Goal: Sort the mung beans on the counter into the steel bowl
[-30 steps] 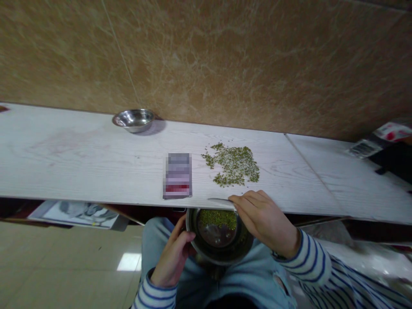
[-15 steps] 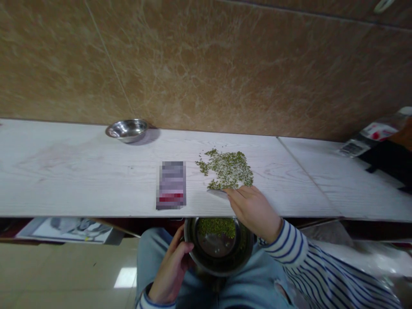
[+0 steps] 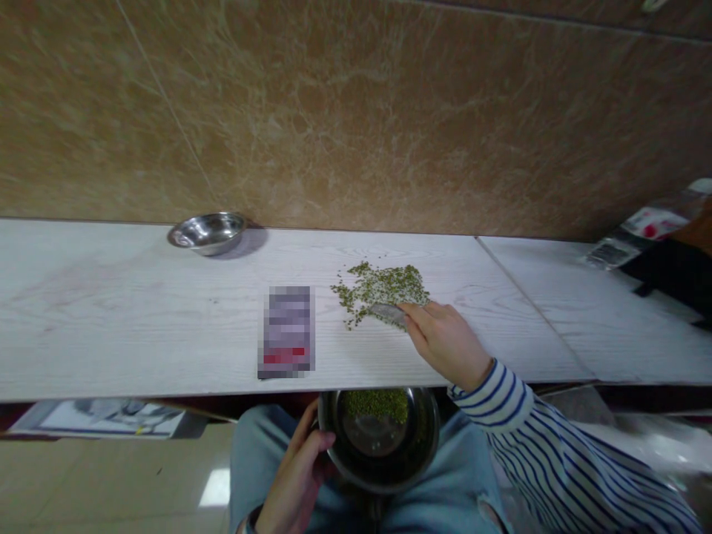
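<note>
Small green beans [image 3: 389, 284], which look like mung beans, lie spread over the white tabletop. My right hand [image 3: 448, 341] is closed on a thin, pale grey flat piece [image 3: 388, 313] whose exact kind I cannot make out. Its long edge rests among the near beans. Below the table edge, a metal pot [image 3: 383, 475] sits over my lap, with a heap of the same beans [image 3: 378, 405] along its far side. My left hand [image 3: 297, 475] grips the pot's left rim, thumb on top and fingers partly hidden behind the wall.
A shallow steel bowl [image 3: 208, 236] stands near the wall at the back left. Left of the beans lies a blurred-out flat rectangular item [image 3: 287, 330]. A bottle [image 3: 661, 215] and a black object [image 3: 676, 276] are at the far right. An open drawer [image 3: 105, 419] shows under the table.
My right hand has moved the flat piece away from me, from the near edge of the beans into them. My left hand still holds the pot. The view has shifted slightly.
</note>
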{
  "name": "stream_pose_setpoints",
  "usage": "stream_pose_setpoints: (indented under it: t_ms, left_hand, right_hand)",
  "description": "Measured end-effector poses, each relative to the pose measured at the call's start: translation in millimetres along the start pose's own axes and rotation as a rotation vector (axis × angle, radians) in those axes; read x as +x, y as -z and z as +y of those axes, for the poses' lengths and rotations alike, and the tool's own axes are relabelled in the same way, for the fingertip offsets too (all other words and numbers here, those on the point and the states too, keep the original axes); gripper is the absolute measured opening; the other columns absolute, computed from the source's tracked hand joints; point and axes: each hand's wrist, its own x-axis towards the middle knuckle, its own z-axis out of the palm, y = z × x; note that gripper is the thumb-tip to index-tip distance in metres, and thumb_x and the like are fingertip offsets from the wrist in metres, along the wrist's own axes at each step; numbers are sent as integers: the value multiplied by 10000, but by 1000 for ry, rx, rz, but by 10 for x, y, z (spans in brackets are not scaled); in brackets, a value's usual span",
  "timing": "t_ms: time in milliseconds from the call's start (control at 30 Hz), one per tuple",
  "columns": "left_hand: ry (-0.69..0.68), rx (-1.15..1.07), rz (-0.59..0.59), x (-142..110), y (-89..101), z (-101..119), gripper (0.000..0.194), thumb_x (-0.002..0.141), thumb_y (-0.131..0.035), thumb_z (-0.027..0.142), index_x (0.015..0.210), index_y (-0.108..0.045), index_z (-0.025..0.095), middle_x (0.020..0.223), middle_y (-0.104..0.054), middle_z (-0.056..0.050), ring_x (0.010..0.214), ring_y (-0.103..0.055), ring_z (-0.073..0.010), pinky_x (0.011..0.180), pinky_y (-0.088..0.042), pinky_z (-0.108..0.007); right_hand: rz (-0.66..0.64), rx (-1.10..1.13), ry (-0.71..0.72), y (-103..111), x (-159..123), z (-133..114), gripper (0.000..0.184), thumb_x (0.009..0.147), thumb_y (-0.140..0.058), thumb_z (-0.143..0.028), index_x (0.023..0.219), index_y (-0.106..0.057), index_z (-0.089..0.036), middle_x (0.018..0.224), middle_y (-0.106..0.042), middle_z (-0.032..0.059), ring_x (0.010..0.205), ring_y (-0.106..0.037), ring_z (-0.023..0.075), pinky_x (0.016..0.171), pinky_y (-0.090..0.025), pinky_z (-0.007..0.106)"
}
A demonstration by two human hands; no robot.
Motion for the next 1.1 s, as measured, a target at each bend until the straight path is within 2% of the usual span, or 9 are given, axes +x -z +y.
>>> stream_pose_setpoints:
  t_ms: [267, 467, 667, 767, 933, 1100]
  left_hand:
    - [-4, 12, -4, -25, -11, 15, 592, 661, -626, 220, 1244, -527, 251, 1108, -665, -58, 1004, -597, -268, 736, -480, -350]
    - [-21, 41, 18, -43, -32, 28, 549, 674, -613, 235, 1217, -538, 237, 1086, -670, -56, 962, -601, -253, 682, -471, -323]
    - [-4, 29, 23, -60, -65, 40, 566, 664, -613, 213, 1224, -532, 241, 1053, -678, -49, 952, -604, -247, 700, -471, -328]
    - [-16, 28, 13, -68, -68, 40, 554, 657, -618, 221, 1207, -552, 235, 1044, -679, -56, 946, -606, -253, 711, -474, -341]
    - [-21, 39, -18, -76, -59, 54, 533, 666, -610, 222, 1195, -552, 249, 1058, -673, -36, 941, -596, -233, 689, -469, -313]
    - [-30, 50, 15, -105, -89, 67, 524, 656, -606, 227, 1178, -570, 244, 1028, -677, -38, 898, -597, -230, 653, -462, -307]
  right_hand:
    - [27, -77, 12, -30, 56, 3, 282, 938, -418, -202, 1184, -556, -204, 913, -692, 57, 901, -559, 191, 718, -293, 309]
    - [36, -50, 99, 1, -90, -45, 262, 920, -453, -175, 1147, -584, -197, 882, -692, 52, 881, -561, 180, 724, -285, 307]
    - [68, -69, 69, 18, -93, -32, 262, 916, -456, -169, 1142, -586, -194, 847, -689, 44, 856, -555, 179, 707, -277, 312]
    - [55, -68, 97, -2, -99, -92, 266, 908, -468, -157, 1142, -586, -201, 865, -689, 44, 868, -548, 184, 719, -273, 322]
    - [73, -15, 150, 16, -217, -188, 258, 906, -488, -165, 1140, -588, -206, 900, -686, 39, 881, -541, 184, 728, -276, 323]
    - [112, 41, 148, 51, -325, -153, 249, 912, -481, -173, 1131, -597, -198, 912, -689, 36, 887, -552, 170, 739, -297, 315]
